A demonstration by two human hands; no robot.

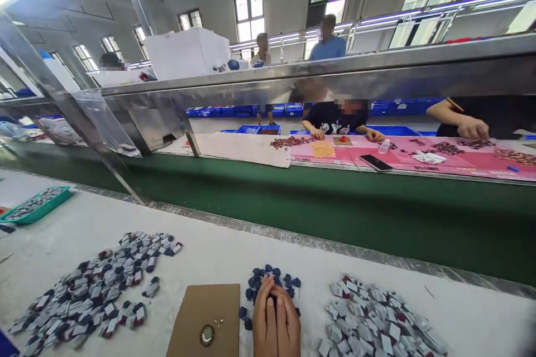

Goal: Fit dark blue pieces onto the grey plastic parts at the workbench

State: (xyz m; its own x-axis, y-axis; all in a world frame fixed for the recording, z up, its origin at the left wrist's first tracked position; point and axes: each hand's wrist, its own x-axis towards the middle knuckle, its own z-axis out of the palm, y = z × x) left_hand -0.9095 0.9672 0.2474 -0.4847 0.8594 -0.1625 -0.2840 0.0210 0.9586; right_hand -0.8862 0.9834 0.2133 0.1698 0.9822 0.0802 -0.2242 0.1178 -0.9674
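Note:
My left hand (263,315) and my right hand (287,321) lie side by side at the bottom centre, thumbs next to each other and fingertips drawn together. Both are closed in a cupped shape over the table. Something dark shows in the gap between them, too hidden to name. Around the fingertips lies a cluster of small dark blue lumps (254,280), partly covered by the hands. Just left of my left hand is a brown cardboard sheet (221,307). On it rest a round, dark-rimmed shiny piece (207,335) and a few tiny light bits (219,322).
Heaps of small grey-white, blue and red pieces lie left (98,290) and right (372,312). A green tray (54,203) of pieces stands far left. Beyond a green belt (293,206), co-workers' hands (473,127) are over a pink-covered table; a metal shelf (293,75) crosses above.

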